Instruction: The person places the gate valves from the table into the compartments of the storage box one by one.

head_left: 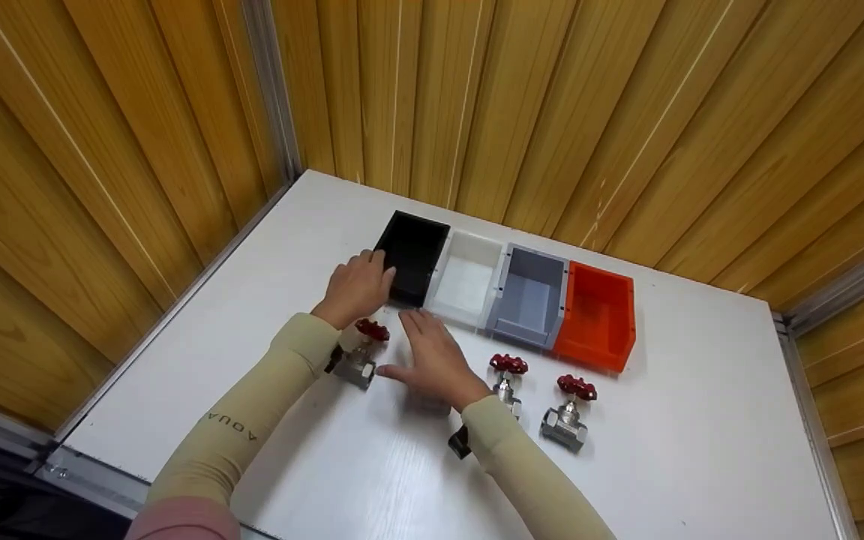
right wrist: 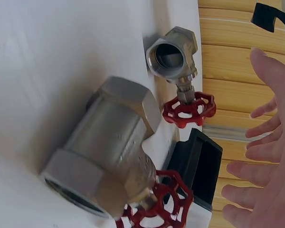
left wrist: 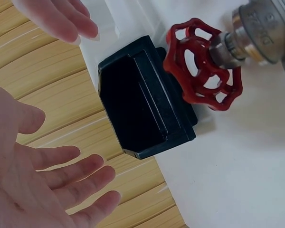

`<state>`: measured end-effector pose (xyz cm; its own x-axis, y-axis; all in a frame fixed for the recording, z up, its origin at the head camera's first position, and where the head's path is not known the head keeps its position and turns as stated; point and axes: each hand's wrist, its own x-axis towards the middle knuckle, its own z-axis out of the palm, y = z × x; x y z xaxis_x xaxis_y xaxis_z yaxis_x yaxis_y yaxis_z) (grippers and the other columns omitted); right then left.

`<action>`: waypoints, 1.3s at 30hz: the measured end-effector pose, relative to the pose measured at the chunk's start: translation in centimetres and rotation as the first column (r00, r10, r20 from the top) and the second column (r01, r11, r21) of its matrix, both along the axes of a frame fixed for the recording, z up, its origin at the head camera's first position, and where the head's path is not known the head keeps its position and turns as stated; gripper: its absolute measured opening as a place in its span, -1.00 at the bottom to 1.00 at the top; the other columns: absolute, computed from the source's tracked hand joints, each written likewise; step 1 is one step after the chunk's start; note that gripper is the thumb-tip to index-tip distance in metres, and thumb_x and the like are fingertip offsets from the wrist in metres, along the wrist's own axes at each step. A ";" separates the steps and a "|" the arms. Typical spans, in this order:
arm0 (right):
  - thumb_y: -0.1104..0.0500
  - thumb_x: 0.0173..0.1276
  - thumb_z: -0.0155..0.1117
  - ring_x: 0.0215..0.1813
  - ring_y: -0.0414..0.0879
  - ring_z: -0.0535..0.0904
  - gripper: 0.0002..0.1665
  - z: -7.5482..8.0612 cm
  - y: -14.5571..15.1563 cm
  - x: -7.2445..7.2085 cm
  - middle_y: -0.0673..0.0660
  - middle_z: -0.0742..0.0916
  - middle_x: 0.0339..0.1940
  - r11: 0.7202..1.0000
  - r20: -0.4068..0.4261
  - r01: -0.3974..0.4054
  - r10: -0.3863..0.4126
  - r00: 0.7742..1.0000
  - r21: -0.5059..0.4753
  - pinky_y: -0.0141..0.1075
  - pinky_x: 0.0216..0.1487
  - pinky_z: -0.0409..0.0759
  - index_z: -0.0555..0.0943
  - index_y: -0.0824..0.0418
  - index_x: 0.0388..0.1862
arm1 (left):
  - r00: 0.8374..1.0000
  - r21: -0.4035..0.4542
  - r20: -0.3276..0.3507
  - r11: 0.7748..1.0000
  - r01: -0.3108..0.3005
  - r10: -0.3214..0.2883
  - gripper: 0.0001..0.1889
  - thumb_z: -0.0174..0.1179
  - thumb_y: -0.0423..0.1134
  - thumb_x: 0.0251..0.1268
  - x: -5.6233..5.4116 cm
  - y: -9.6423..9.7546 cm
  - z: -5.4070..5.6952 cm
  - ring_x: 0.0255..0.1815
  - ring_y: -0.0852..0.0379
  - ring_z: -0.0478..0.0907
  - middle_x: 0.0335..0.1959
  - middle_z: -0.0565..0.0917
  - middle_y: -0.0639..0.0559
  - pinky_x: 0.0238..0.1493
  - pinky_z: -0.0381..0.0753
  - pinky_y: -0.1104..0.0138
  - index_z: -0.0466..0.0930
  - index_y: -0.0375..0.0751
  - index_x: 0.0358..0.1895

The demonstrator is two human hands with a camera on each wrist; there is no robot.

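Observation:
My left hand (head_left: 357,289) hovers beside the black bin (left wrist: 178,111), fingers spread and nothing in them. In the head view its fingertips overlap the bin's left wall. My right hand (head_left: 432,356) is just in front of that bin, fingers extended and thumb held apart, holding nothing. A metal gate valve (head_left: 357,367) with a red handwheel (left wrist: 202,64) stands below my left hand. Another gate valve (right wrist: 109,142) lies under my right hand, mostly hidden in the head view. Two more valves stand to the right, one (head_left: 507,382) partly behind my right forearm, the other (head_left: 567,424) in full sight.
To the right of the black bin, a white bin (head_left: 466,311), a grey bin (head_left: 526,334) and an orange bin (head_left: 593,356) stand side by side on the white table (head_left: 702,420). Wood-patterned walls (head_left: 522,112) rise behind and to the left.

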<state>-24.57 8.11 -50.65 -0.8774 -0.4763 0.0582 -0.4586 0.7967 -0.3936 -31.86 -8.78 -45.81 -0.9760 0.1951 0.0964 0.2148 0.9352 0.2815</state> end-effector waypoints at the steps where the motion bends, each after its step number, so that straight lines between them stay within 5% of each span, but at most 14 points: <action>1: -0.43 0.13 0.27 0.57 0.14 0.08 0.20 -0.1 -0.1 0.1 0.20 0.25 0.54 1.000 0.004 0.000 0.000 1.000 0.003 -0.05 0.55 0.03 0.09 0.20 0.54 | 1.000 0.000 -0.001 1.000 0.001 -0.001 -0.44 -0.20 0.02 0.55 -0.1 -0.1 0.0 0.19 -0.18 0.50 0.22 0.49 -0.29 0.16 0.50 -0.04 0.30 -0.36 0.34; 13: -0.41 0.07 0.34 0.60 0.11 0.00 0.29 -1.0 -1.4 0.5 0.17 0.17 0.58 1.000 0.059 0.004 -0.004 0.998 0.006 -0.08 0.57 -0.06 -0.03 0.14 0.57 | 1.000 -0.011 0.001 1.000 0.007 -0.007 -0.47 -0.21 -0.01 0.56 -0.8 -0.7 -0.6 0.12 -0.19 0.54 0.15 0.53 -0.30 0.10 0.53 -0.04 0.34 -0.37 0.30; 30: -0.31 -0.03 0.49 0.57 0.10 0.10 0.34 -2.3 -3.1 0.6 0.20 0.18 0.57 1.000 0.019 -0.029 0.029 0.999 0.013 -0.09 0.52 0.14 -0.02 0.07 0.58 | 0.999 -0.011 -0.038 1.000 0.019 -0.019 -0.54 -0.13 -0.08 0.53 -2.2 -1.9 -1.7 -0.03 -0.26 0.61 0.01 0.59 -0.33 -0.06 0.60 -0.07 0.42 -0.44 0.18; 39: -0.28 -0.08 0.53 0.59 0.09 0.02 0.38 -3.0 -3.9 0.8 0.17 0.00 0.62 0.999 0.037 -0.039 0.039 0.999 0.009 -0.08 0.50 0.17 -0.07 0.00 0.58 | 1.000 -0.022 -0.020 1.000 0.019 -0.019 -0.60 -0.12 -0.15 0.53 -2.7 -2.5 -2.7 -0.08 -0.25 0.63 -0.03 0.61 -0.33 -0.12 0.63 -0.05 0.45 -0.45 0.11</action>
<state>-23.82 4.20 -53.69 -0.8595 -0.5107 0.0209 -0.4747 0.7824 -0.4030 -34.54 -11.24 -48.52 -0.9700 0.2160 0.1119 0.2382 0.9366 0.2568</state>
